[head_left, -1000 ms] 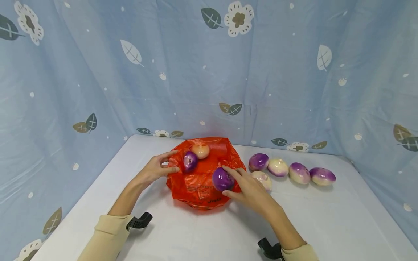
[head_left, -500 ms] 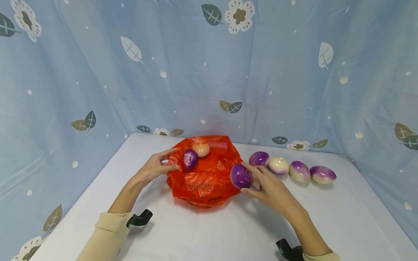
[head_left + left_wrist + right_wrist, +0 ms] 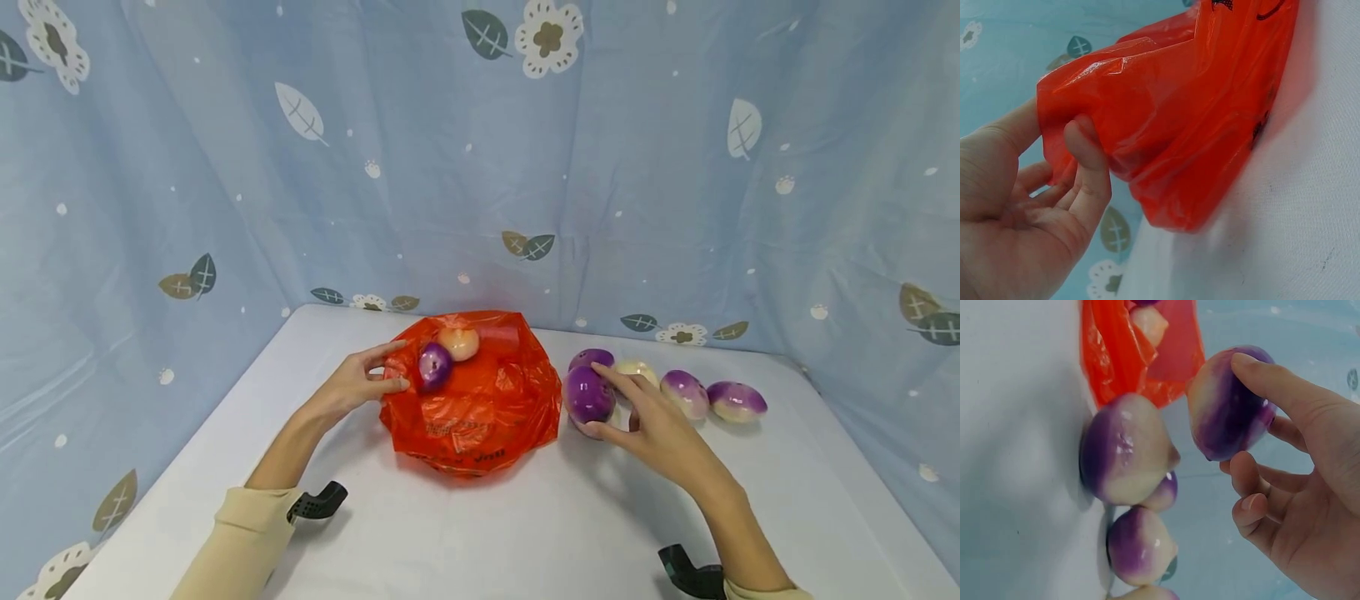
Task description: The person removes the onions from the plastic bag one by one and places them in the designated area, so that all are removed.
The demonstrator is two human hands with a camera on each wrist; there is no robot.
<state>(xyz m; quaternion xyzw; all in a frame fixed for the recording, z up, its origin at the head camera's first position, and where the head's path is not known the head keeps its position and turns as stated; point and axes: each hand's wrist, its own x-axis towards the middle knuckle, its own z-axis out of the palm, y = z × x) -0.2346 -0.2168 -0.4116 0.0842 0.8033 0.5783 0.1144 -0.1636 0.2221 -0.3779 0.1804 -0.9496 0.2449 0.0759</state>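
Observation:
A red plastic bag (image 3: 480, 417) lies spread open on the white table, with a purple turnip (image 3: 435, 367) and a paler turnip (image 3: 458, 342) inside. My left hand (image 3: 348, 390) pinches the bag's left rim between thumb and fingers; the left wrist view shows the thumb against the red film (image 3: 1147, 119). To the bag's right, my right hand (image 3: 663, 425) holds a purple-and-cream turnip (image 3: 1225, 406) by thumb and fingertips. In the right wrist view it is raised above another turnip (image 3: 1129, 450), which it mostly hides in the head view.
A row of turnips stands at the right: a purple one (image 3: 592, 358), a cream one (image 3: 637, 371) partly behind my right hand, and two purple-and-cream ones, the nearer (image 3: 684, 393) and the outermost (image 3: 737, 402). A blue patterned curtain (image 3: 420, 167) hangs behind the table.
My right hand has moved right, carrying the turnip from over the bag to beside the row of turnips. The left hand has kept its grip on the bag's rim.

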